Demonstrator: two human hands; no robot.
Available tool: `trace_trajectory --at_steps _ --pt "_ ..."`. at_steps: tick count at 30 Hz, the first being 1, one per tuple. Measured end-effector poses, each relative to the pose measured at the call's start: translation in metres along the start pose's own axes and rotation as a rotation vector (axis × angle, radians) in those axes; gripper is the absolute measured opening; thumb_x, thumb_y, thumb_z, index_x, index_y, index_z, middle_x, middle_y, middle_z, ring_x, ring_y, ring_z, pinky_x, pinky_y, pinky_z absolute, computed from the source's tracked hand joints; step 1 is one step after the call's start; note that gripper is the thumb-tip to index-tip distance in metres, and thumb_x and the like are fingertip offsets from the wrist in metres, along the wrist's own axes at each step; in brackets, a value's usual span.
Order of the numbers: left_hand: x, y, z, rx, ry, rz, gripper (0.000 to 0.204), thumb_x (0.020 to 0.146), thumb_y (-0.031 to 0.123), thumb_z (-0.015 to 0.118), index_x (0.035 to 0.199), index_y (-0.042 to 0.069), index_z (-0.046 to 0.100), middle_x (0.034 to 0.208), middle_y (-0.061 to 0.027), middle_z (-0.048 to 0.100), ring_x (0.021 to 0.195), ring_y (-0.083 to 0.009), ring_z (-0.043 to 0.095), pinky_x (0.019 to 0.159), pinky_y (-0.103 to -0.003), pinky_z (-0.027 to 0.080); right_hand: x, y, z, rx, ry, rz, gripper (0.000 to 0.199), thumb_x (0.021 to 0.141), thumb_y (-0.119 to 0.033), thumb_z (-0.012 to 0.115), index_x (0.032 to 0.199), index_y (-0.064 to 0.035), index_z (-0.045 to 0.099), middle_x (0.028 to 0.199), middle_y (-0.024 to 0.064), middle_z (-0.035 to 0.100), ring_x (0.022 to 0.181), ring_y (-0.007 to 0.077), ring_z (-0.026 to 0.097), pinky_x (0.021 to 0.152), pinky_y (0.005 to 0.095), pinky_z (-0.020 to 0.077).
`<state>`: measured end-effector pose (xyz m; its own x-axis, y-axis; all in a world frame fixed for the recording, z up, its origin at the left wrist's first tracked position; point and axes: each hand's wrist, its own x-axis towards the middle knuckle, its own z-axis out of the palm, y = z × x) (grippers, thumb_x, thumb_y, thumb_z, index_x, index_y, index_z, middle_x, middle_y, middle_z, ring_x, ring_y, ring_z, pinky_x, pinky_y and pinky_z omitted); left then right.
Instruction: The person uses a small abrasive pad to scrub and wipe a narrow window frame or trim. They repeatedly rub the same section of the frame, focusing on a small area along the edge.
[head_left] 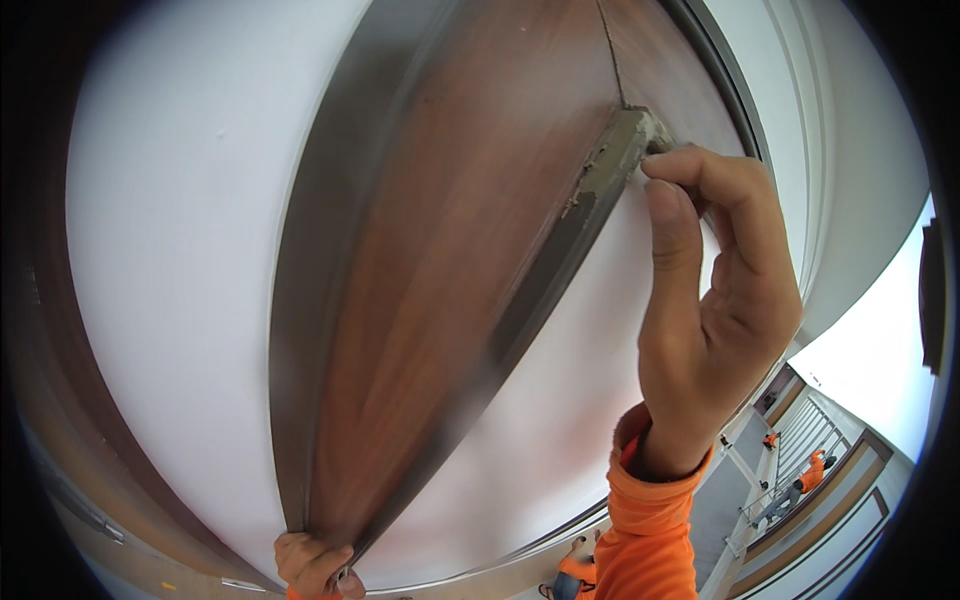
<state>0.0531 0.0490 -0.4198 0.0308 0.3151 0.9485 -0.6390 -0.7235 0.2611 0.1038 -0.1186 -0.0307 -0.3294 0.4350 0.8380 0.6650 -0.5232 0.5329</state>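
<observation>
A reddish-brown wood-grain panel (440, 230) with dark edging runs up through the middle of the view. My right hand (715, 260) is raised at the upper corner of the dark edge strip (550, 270). Its thumb and forefinger are pinched together beside that corner; whatever lies between them is too small to make out. Rough grey-green residue (615, 150) coats the strip's upper end. Far below, at the narrow lower end of the panel, my left hand (312, 563) has its fingers curled. A small shiny bit shows by its thumb, but what it grips is hidden.
White glossy surfaces (190, 240) flank the panel. A dark curved trim (725, 60) borders it at upper right. Down below, a person in orange (575, 572) is near the bottom edge, and another person in orange (810, 475) is by a metal railing (815, 430) at lower right.
</observation>
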Motion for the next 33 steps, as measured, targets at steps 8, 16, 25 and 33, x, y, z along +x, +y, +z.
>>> trace_trajectory --at_steps 8,16,25,33 --pt "-0.007 0.011 -0.019 0.106 -0.019 0.003 0.034 0.098 0.042 0.052 0.082 0.014 0.063 0.068 -0.0009 0.057 0.057 -0.0190 0.052 0.061 -0.034 0.043 0.000 -0.014 -0.002 -0.057 0.022 -0.016 0.007 0.090 0.006 0.067 0.093 -0.0003 0.066 0.089 0.0061 0.065 0.082 0.0158 0.060 0.097 0.0380 0.0489" --pt "-0.005 0.024 -0.042 0.057 -0.058 0.017 0.032 0.097 0.041 0.053 0.084 0.013 0.063 0.069 -0.0013 0.058 0.057 -0.0190 0.053 0.061 -0.034 0.044 0.001 -0.033 0.000 0.024 0.263 -0.009 0.007 0.088 0.005 0.069 0.092 -0.0015 0.068 0.086 0.0047 0.065 0.078 0.0174 0.058 0.108 0.0507 0.0433" --pt "0.010 0.017 -0.021 0.085 -0.054 0.000 0.026 0.091 0.036 0.060 0.083 0.014 0.071 0.063 0.0019 0.061 0.053 -0.0160 0.054 0.058 -0.029 0.042 -0.002 -0.015 0.021 0.036 0.334 0.078 0.008 0.087 0.007 0.068 0.091 -0.0008 0.067 0.083 0.0052 0.064 0.078 0.0188 0.060 0.107 0.0498 0.0449" --pt "0.010 0.022 -0.016 0.112 -0.096 -0.048 0.036 0.096 0.040 0.051 0.080 0.011 0.065 0.067 -0.0041 0.059 0.060 -0.0216 0.055 0.061 -0.035 0.045 -0.004 -0.007 0.026 0.050 0.347 0.055 0.013 0.083 0.010 0.068 0.090 -0.0010 0.067 0.082 0.0067 0.065 0.080 0.0212 0.061 0.101 0.0433 0.0479"
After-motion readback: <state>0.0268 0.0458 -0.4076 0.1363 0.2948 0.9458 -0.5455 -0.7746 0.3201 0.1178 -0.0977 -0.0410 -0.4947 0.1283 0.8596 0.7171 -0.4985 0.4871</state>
